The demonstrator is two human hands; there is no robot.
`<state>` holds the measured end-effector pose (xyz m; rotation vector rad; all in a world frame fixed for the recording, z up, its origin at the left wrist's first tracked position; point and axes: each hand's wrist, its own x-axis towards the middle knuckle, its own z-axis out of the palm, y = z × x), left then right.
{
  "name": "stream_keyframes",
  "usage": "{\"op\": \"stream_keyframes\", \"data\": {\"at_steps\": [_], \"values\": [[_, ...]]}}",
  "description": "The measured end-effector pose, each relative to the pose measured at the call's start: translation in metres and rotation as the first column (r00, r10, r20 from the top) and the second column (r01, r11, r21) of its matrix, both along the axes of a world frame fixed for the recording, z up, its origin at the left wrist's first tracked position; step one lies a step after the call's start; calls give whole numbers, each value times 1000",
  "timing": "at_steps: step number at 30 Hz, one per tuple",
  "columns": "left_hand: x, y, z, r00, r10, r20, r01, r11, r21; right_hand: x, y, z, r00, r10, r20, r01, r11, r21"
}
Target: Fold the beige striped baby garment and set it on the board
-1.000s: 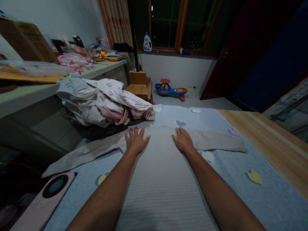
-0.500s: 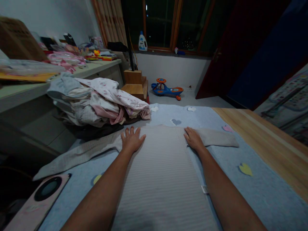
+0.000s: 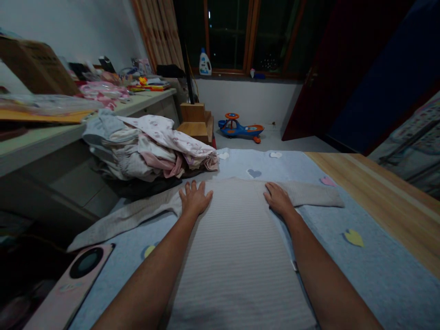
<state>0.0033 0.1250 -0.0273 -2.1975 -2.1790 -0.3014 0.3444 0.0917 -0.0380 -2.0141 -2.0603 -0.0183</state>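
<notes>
A grey-beige ribbed long-sleeved top lies flat and face-down or face-up, I cannot tell which, on a blue heart-patched quilt. My left hand presses palm-down on the top near the left shoulder, fingers spread. My right hand rests flat where the right sleeve joins the body. The left sleeve stretches out toward the lower left. A small white tag shows at the top's edge beside my right forearm.
A heap of folded pink and white clothes sits beyond the left sleeve, below a cluttered desk. A pink phone lies at the quilt's near left. A wooden bed rail runs along the right. Wooden steps and a blue ride-on toy stand on the floor beyond.
My right hand has slid outward along the top to the base of the right sleeve. My left hand stays in place. The view has shifted slightly.
</notes>
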Motion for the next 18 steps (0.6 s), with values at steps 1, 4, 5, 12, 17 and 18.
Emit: {"op": "stream_keyframes", "data": {"at_steps": [1, 4, 5, 12, 17, 18], "values": [[0, 0, 0, 1000, -1, 3, 1, 1000, -2, 0, -1, 0, 1000, 1, 15, -1, 1000, -16], [0, 0, 1, 1000, -1, 8, 1, 1000, -1, 0, -3, 2, 999, -5, 45, 8, 999, -52], [0, 0, 1, 1000, -1, 9, 1, 1000, 1, -1, -3, 3, 999, -10, 50, 12, 998, -59], [-1, 0, 1, 1000, -10, 17, 10, 1000, 0, -4, 0, 1, 997, -67, 37, 69, 996, -60], [0, -1, 3, 1000, -3, 13, 3, 1000, -9, 4, 7, -7, 996, -88, -24, 89, 995, 41], [0, -1, 3, 1000, -1, 10, 1, 1000, -8, 6, 8, -8, 996, -74, -41, 77, 995, 68]]}}
